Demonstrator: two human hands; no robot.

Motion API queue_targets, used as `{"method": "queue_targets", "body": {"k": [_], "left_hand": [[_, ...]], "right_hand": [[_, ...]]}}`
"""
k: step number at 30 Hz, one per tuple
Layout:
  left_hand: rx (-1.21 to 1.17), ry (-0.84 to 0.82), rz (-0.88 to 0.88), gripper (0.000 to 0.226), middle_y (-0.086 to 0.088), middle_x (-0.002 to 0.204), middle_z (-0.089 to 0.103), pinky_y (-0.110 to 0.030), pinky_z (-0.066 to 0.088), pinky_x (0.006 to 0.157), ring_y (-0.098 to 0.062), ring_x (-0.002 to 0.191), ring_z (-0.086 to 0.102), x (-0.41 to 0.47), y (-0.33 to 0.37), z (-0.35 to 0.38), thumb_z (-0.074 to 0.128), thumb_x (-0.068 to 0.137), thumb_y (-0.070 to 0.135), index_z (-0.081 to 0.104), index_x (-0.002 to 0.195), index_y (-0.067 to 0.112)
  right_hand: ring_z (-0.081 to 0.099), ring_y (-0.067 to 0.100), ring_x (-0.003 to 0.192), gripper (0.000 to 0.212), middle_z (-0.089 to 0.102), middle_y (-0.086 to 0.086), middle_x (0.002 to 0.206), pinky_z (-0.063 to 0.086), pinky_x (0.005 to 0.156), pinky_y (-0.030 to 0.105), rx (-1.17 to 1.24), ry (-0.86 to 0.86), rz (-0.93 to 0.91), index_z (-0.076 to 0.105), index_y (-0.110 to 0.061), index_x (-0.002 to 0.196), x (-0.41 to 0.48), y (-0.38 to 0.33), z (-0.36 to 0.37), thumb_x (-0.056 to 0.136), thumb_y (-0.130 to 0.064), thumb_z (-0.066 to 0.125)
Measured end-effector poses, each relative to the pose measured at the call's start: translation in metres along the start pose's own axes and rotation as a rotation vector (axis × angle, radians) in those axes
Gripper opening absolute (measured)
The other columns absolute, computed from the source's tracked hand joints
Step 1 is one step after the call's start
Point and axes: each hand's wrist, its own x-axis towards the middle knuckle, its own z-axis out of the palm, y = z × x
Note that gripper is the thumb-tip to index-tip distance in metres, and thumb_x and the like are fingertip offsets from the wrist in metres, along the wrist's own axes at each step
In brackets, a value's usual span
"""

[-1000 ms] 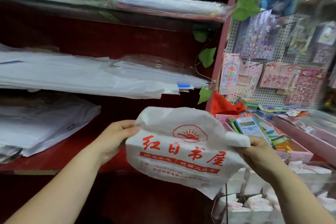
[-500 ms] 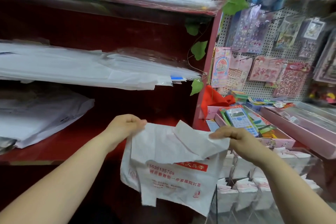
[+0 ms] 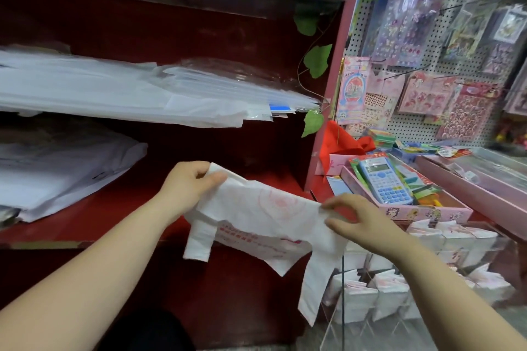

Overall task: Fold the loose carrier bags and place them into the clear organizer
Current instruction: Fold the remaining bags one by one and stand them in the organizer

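Observation:
A white carrier bag (image 3: pixel 265 219) with faint red print hangs folded over between my hands in front of the red shelving. My left hand (image 3: pixel 186 188) pinches its upper left corner. My right hand (image 3: pixel 362 221) pinches the right end of the fold, fingers curled onto the plastic. Both bag handles dangle below. The clear organizer (image 3: pixel 342 293) stands at the lower right, under my right forearm, its compartments holding several folded white bags (image 3: pixel 356 302).
Red shelves (image 3: pixel 85 236) at left carry stacks of white and clear plastic bags (image 3: pixel 114 94). A pink tray (image 3: pixel 422 209) with a blue calculator (image 3: pixel 382 179) sits behind the organizer. A pegboard (image 3: pixel 427 128) of stickers fills the right wall.
The bag has been folded over, so its bold red print is turned inward and only shows faintly. Both hands now hold it lower and flatter, and the view has shifted toward the organizer.

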Motion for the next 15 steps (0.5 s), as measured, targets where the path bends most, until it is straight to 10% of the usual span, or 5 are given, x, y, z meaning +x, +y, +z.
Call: {"method": "queue_targets", "body": {"k": [5, 9, 15], "left_hand": [[0.103, -0.103, 0.194, 0.04, 0.004, 0.052, 0.034, -0.017, 0.025, 0.048, -0.005, 0.05, 0.03, -0.011, 0.005, 0.024, 0.063, 0.086, 0.016, 0.047, 0.057, -0.006], [0.065, -0.111, 0.203, 0.037, 0.011, 0.045, 0.03, -0.016, 0.025, 0.046, -0.006, 0.047, 0.032, -0.012, 0.005, 0.03, 0.053, 0.073, 0.036, 0.044, 0.054, 0.006], [-0.003, 0.085, 0.073, 0.047, 0.005, 0.045, 0.026, -0.015, 0.021, 0.042, -0.006, 0.04, 0.028, 0.001, -0.008, 0.021, 0.055, 0.09, 0.017, 0.032, 0.049, 0.009]], "right_hand": [[0.05, 0.006, 0.11, 0.049, 0.05, -0.012, 0.11, 0.034, 0.092, 0.014, -0.04, -0.123, -0.078, 0.048, -0.017, 0.124, 0.03, -0.039, 0.023, 0.08, -0.025, 0.069], [0.05, -0.003, 0.062, 0.006, 0.056, -0.01, 0.068, 0.041, 0.064, 0.016, 0.106, -0.246, -0.118, 0.063, -0.012, 0.082, 0.046, -0.056, 0.038, 0.086, -0.017, 0.063], [0.038, -0.002, 0.04, 0.026, 0.045, -0.012, 0.049, 0.031, 0.045, 0.01, 0.247, -0.31, 0.052, 0.057, -0.012, 0.061, 0.039, -0.025, 0.039, 0.087, -0.009, 0.059]]}}
